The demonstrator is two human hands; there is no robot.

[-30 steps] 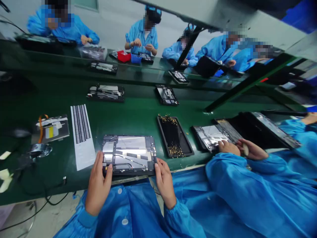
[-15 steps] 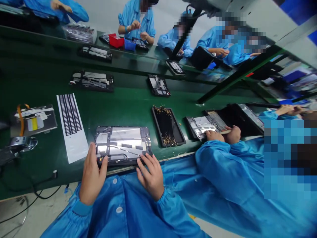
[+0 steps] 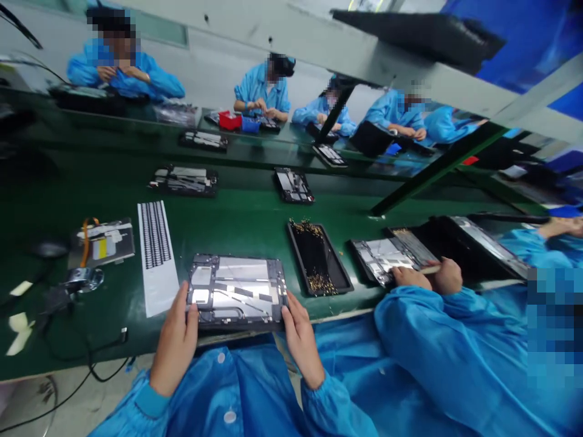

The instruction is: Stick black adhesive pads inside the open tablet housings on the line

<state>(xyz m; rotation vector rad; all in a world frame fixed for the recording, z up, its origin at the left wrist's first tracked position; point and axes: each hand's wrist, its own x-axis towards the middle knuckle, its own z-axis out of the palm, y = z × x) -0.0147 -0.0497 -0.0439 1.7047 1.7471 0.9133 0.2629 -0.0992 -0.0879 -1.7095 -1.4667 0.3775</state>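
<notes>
An opened tablet with silver plates and a black frame lies before me at the front edge of the green bench. My left hand grips its left end, thumb on the near corner and fingers along the side. At the opposite end my right hand holds the right edge, thumb on top. Left of the tablet lies a white sheet of labels with rows of black marks. To the right sits a black tray with many small gold screws at both ends.
A co-worker's hands work on another opened tablet at my right. Further opened tablets lie towards the back. Cables, a metal-ended device and a flat part with an orange ribbon are on the left. A green post slants across.
My right hand has moved from the tablet's near right corner to its right edge and now grips it. The view has tilted up, so the bench appears lower.
</notes>
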